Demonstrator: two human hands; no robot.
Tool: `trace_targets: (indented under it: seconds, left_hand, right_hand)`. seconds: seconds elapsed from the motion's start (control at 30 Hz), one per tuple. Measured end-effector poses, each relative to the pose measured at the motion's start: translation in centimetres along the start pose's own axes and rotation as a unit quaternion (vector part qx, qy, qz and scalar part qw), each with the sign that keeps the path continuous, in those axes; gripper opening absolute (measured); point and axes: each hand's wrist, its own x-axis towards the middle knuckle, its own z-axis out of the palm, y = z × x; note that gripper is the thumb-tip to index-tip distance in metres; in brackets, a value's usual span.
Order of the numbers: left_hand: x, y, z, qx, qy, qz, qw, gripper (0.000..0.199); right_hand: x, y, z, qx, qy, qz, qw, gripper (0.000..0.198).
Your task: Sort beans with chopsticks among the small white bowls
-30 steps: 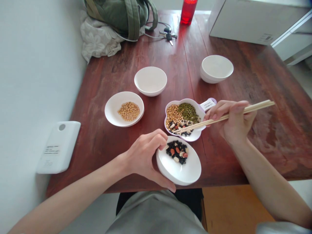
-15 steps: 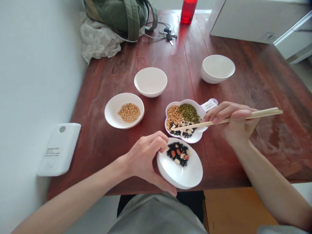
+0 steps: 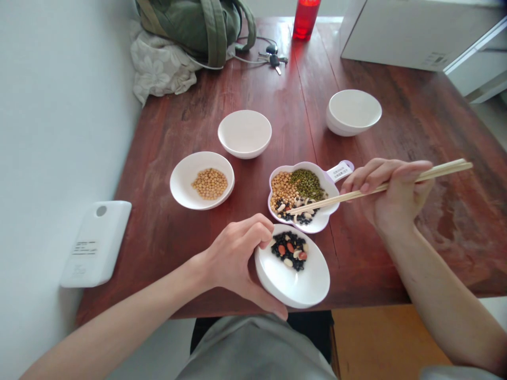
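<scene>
My left hand (image 3: 241, 258) grips the rim and side of a white bowl (image 3: 301, 293) that tilts near the table's front edge. Inside lie black beans (image 3: 285, 243) with a few red and pale peanuts. In my right hand (image 3: 392, 192) is a pair of chopsticks (image 3: 336, 199), their tips over the near part of a flower-shaped dish (image 3: 325, 220) with a purple rim and a handle. The dish holds soybeans (image 3: 282, 186), green mung beans (image 3: 307, 183), and black beans mixed with pale peanuts. Whether the tips pinch anything, I cannot make out.
A white bowl (image 3: 180, 184) with soybeans stands left, another white bowl (image 3: 244, 134) behind it, and stacked white bowls (image 3: 354, 113) back right. A white plastic device (image 3: 95, 245) lies left. Farther back are a green bag (image 3: 186, 26), keys (image 3: 274, 59), a red bottle (image 3: 306, 20) and a white box (image 3: 407, 34).
My right hand has shifted right and slightly up, and the chopstick tips have slid a little to the right over the dish. My left hand and its bowl stay in place.
</scene>
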Motion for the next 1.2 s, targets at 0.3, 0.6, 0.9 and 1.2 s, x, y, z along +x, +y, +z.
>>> trace_targets:
  seconds: [0.3, 0.6, 0.9, 1.2]
  left_hand:
    - [0.15, 0.14, -0.05, 0.006, 0.000, 0.002, 1.000, 0.087]
    - [0.15, 0.08, -0.08, -0.003, 0.003, 0.000, 1.000, 0.087]
    - [0.02, -0.01, 0.09, -0.010, 0.004, -0.005, 1.000, 0.088]
    - [0.00, -0.03, 0.01, -0.010, 0.003, -0.005, 1.000, 0.089]
  right_hand:
    - [-0.71, -0.48, -0.27, -0.043, -0.075, 0.004, 0.996, 0.061]
    - [-0.77, -0.95, -0.26, -0.077, -0.134, -0.005, 0.988, 0.054]
    - [-0.89, -0.76, -0.13, -0.083, -0.150, 0.006, 0.985, 0.055]
    - [-0.59, -0.99, -0.48, -0.072, -0.138, 0.034, 0.987, 0.057]
